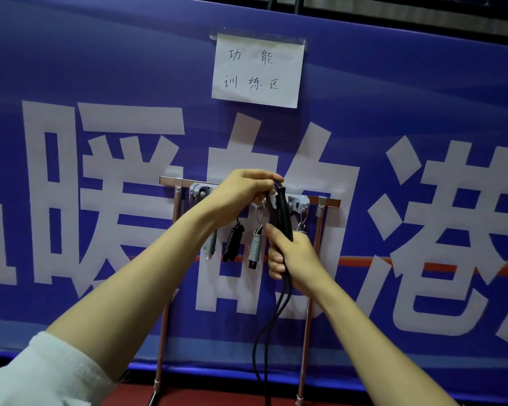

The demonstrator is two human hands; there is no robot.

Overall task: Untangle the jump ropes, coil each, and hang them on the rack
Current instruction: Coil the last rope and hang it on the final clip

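At the silver metal rack [329, 202] bar, the left hand [241, 189] pinches the black jump rope [285, 291]; just below, the right hand [294, 259] grips its handle.

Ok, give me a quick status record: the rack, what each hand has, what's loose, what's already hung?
rack: metal bar with hooks, in front of a blue banner
left hand: at the bar, fingers curled round the top of the black jump rope
right hand: grips the same rope's handles lower down
loose: strands hang below the right hand
already hung: grey bundle, black bundle, second grey bundle
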